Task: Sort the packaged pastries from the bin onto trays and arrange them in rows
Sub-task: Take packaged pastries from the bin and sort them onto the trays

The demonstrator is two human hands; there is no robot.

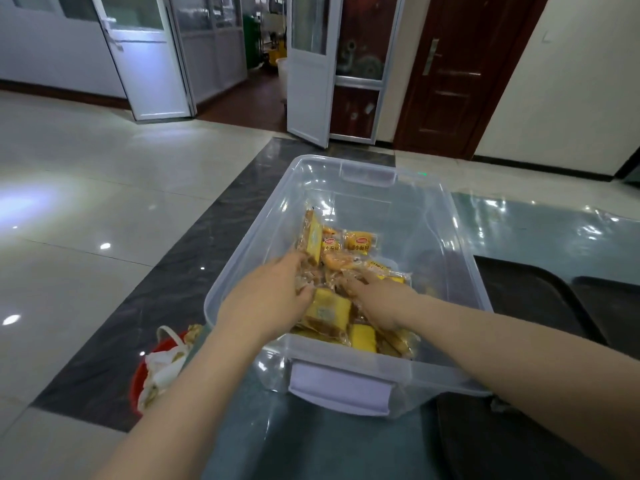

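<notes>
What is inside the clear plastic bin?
The clear plastic bin holds yellow packaged pastries and both hands, left hand, right hand. Anything under the hands and pile is hidden.

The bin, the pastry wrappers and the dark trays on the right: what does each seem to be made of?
The bin looks like clear, glossy rigid plastic: the floor shows through its walls, and its handles are opaque pale lilac. The pastry wrappers look like thin transparent film, crinkled and shiny, some printed yellow. The dark trays seem matte black, probably plastic, though that is uncertain.
</notes>
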